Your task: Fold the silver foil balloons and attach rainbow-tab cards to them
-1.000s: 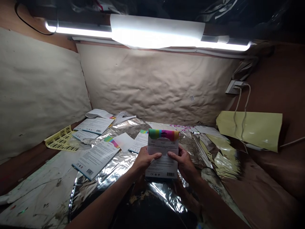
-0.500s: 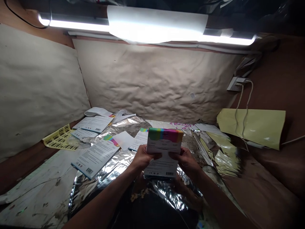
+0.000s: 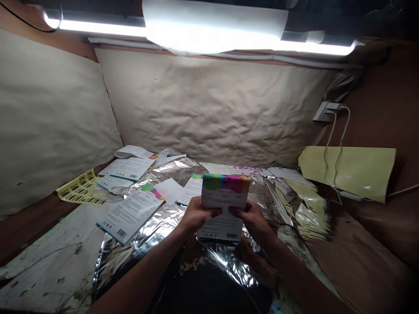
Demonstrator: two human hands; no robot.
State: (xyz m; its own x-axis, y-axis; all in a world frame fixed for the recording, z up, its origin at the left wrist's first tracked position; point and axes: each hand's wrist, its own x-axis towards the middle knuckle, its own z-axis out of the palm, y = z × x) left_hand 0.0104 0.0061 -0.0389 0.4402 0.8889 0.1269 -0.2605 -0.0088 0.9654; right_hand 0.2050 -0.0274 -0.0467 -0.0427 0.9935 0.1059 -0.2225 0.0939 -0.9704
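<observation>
Between my two hands is a stack of printed cards (image 3: 223,196), white with a rainbow-coloured top edge, small print and a barcode low on the face. My left hand (image 3: 198,214) grips its left side, thumb across the front. On the right side my right hand (image 3: 251,216) grips it the same way, and the fingers behind are hidden. The stack is held tilted above a shiny silver sheet (image 3: 153,231). Left of my hands lies a similar printed card (image 3: 131,213); another card (image 3: 190,189) lies partly behind the stack.
More printed cards (image 3: 131,168) lie at the back left beside a yellow sheet of barcode stickers (image 3: 81,187). A blank white slip (image 3: 170,190) rests on the silver sheet. At right are yellow paper (image 3: 348,172) and cables (image 3: 340,139) hanging from a wall socket (image 3: 327,111).
The stack in my hands has tipped slightly, so its front face shows more flatly. Both hands keep their grip, and the view has shifted a little.
</observation>
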